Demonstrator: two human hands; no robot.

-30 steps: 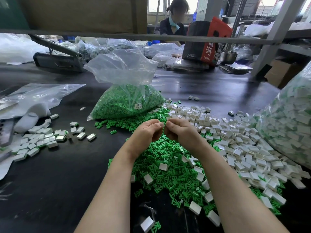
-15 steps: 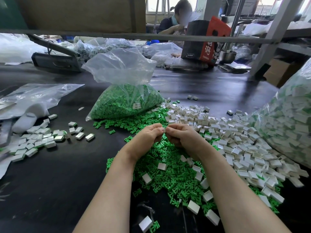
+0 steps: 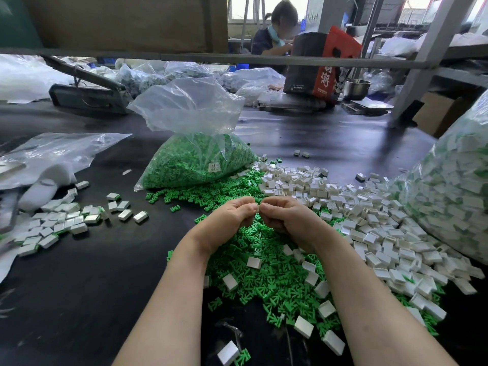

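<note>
You held your left hand [image 3: 229, 223] and right hand [image 3: 287, 220] knuckles up, fingers curled, thumb tips just beside each other, over the heap of green plastic clips [image 3: 264, 276] near the front edge of the bench [image 3: 79, 299]. The curled fingers hid whether they pinched a part. The heap of white housings [image 3: 369, 223] spread from there toward the right edge, against a full clear bag [image 3: 454, 196]. An open bag of green clips [image 3: 195, 165] stood behind your hands. White-and-green pieces [image 3: 58, 225] lay toward the left edge.
</note>
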